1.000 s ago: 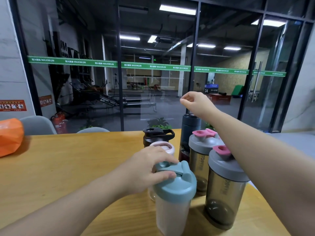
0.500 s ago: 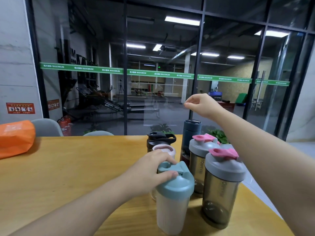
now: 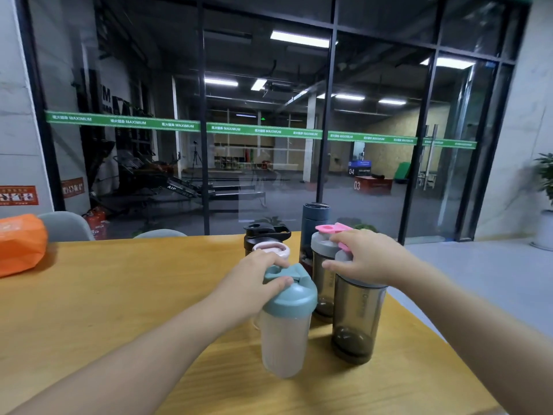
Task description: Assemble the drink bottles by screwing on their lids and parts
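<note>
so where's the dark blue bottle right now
In the head view the dark blue bottle stands upright at the back of the cluster, right of centre, behind the farther smoky bottle with the pink cap and right of the black bottle.

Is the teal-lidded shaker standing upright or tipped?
Tipped. The teal-lidded shaker leans, its base angled off the table, with the left hand gripping its lid.

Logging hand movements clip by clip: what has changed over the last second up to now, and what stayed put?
The right hand came down from mid-air above the tall dark blue bottle onto the grey lid of the nearer smoky shaker bottle, covering it. The left hand stayed gripping the teal lid of the frosted white shaker bottle. No bottle shifted on the wooden table.
</note>
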